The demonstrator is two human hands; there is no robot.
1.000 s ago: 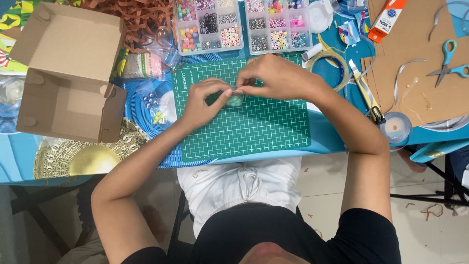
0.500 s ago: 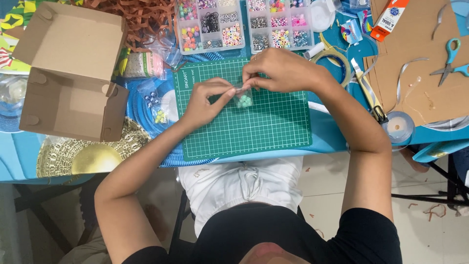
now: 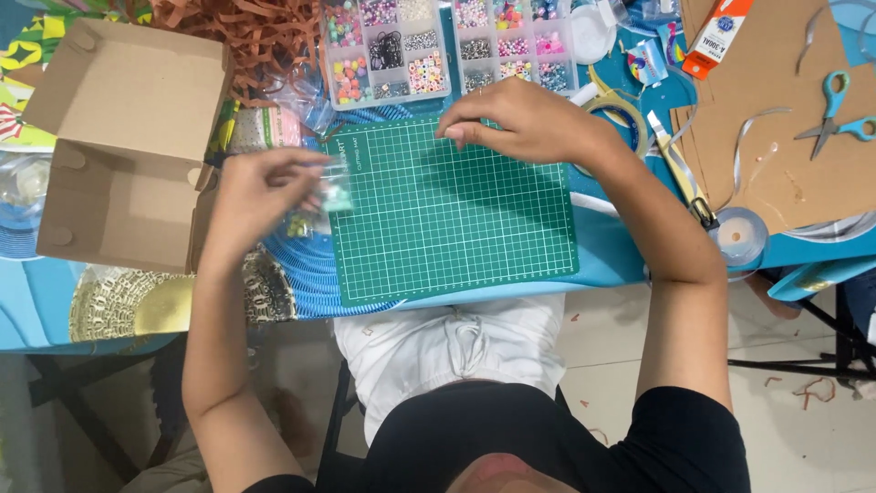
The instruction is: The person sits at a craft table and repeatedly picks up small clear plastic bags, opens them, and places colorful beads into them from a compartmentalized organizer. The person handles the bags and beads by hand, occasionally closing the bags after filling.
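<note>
Left hand (image 3: 265, 196), blurred, pinches a small pale green piece (image 3: 336, 196) at the green cutting mat's (image 3: 456, 219) left edge; right hand (image 3: 525, 119), loosely curled and empty, hovers over the mat's top edge.

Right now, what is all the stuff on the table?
cutting mat: one, green, centre of table
cardboard box: one, brown, open, left
bead organisers: two, clear, many-coloured beads, behind the mat
paper shreds: a heap, brown, back left
scissors: one pair, teal handles, right, on cardboard sheet
tape roll: one, clear, right edge
left hand: blurred, holding a small pale green piece at the mat's left edge
right hand: over the mat's back edge
</note>
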